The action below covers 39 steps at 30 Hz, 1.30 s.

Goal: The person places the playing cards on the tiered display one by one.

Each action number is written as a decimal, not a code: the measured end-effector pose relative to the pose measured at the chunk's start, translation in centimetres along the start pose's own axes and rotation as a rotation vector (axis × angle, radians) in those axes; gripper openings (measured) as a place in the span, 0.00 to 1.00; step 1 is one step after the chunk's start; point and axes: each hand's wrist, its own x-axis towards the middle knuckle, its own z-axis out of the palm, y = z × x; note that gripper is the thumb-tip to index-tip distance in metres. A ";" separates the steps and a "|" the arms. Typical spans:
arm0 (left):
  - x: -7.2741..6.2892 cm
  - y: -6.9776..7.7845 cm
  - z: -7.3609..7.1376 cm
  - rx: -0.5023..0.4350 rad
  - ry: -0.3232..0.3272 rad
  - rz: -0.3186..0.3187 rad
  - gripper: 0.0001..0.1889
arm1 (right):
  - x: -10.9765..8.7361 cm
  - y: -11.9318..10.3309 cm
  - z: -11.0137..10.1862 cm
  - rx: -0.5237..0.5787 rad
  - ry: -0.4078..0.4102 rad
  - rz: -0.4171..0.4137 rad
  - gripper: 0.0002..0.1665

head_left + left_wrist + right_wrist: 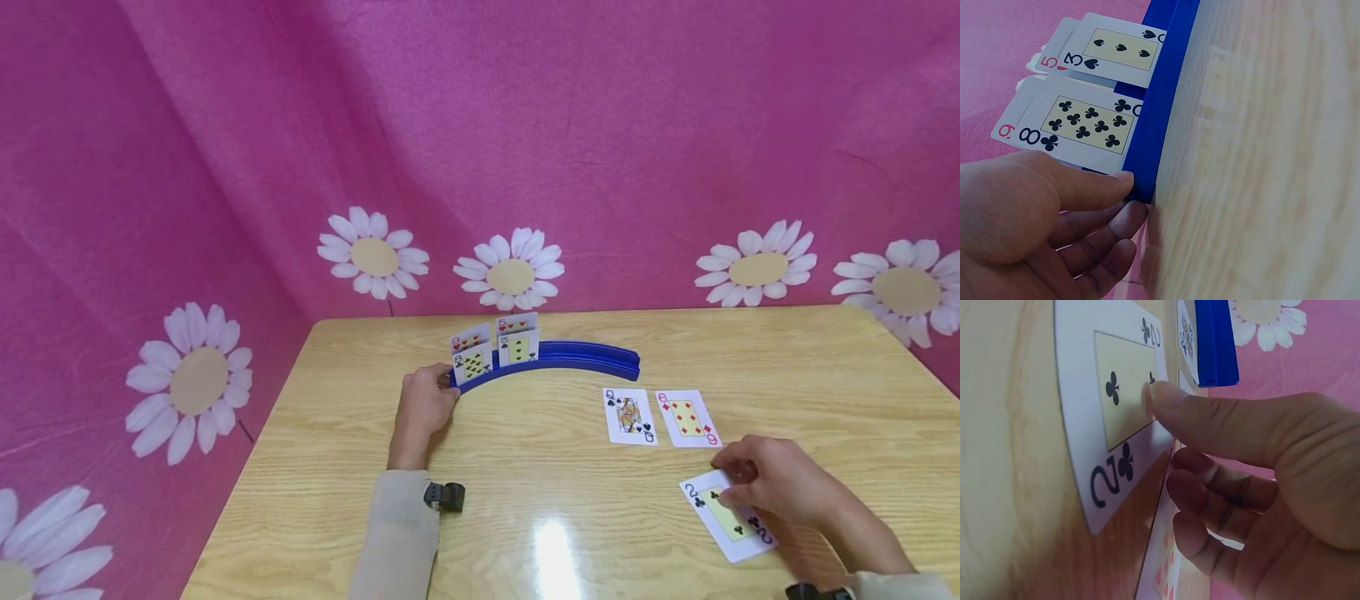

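Observation:
A curved blue card holder (588,357) stands on the table, and my left hand (426,403) grips its left end between thumb and fingers. In its left part the eight of clubs (1085,125) stands in front of a red nine (470,337). Beside them, the three of spades (1121,50) stands before a red five (517,322). Over at the right, my right hand (783,482) pinches the two of clubs (727,521) at its edge, the thumb (1175,400) lying on its face. The other right fingers are curled beside the card's edge.
The queen of spades (630,417) and the six of diamonds (686,418) lie face up side by side, below the holder's right end. The wooden table (315,517) meets a pink flowered cloth (600,125) at its back and left.

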 end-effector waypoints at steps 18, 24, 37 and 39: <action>-0.1 0.0 0.1 -0.001 -0.016 -0.024 0.19 | -0.1 0.2 0.4 -0.018 0.026 -0.015 0.18; 0.0 0.0 0.0 0.002 -0.014 -0.013 0.19 | -0.2 0.3 0.5 -0.015 0.056 -0.040 0.17; -0.1 0.0 0.0 -0.001 -0.005 -0.011 0.19 | 0.0 -0.1 -0.1 0.018 0.081 -0.061 0.16; -0.1 0.0 0.0 -0.001 -0.006 -0.013 0.19 | 0.1 -0.1 -0.3 0.026 0.093 -0.078 0.16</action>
